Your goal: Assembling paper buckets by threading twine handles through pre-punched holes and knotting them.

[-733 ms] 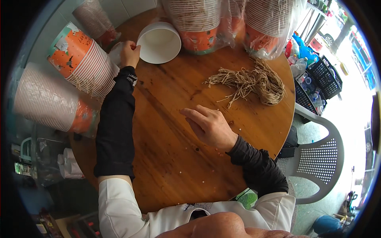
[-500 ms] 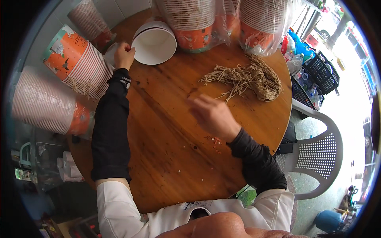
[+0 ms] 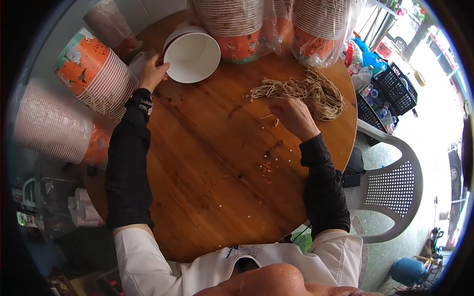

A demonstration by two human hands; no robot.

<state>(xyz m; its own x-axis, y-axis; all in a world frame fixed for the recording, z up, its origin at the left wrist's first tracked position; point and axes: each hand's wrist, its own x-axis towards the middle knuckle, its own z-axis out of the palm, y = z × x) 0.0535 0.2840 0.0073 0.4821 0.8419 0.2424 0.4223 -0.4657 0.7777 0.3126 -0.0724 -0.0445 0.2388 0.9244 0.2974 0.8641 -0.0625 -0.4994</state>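
Beside the rim of a white-lined paper bucket (image 3: pixel 191 59), my left hand (image 3: pixel 154 73) grips its left edge with thumb and fingers. The bucket is tilted so its bare inside faces me, and another rim shows behind it. My right hand (image 3: pixel 295 117) is closed at the near left side of a bundle of tan twine (image 3: pixel 323 96). Short strand ends show below its fingertips. What the fingers pinch is hidden.
Stacks of orange-printed paper buckets (image 3: pixel 103 74) line the left side. More bagged bucket stacks (image 3: pixel 237 29) stand at the back. Small beads (image 3: pixel 266 167) are scattered on the round wooden table (image 3: pixel 207 187). A grey plastic chair (image 3: pixel 390 187) and black crates (image 3: pixel 395 89) are at right.
My right hand has moved right and away from me to the twine, and its fingers have closed. My left hand stays at the bucket. The view has shifted slightly.
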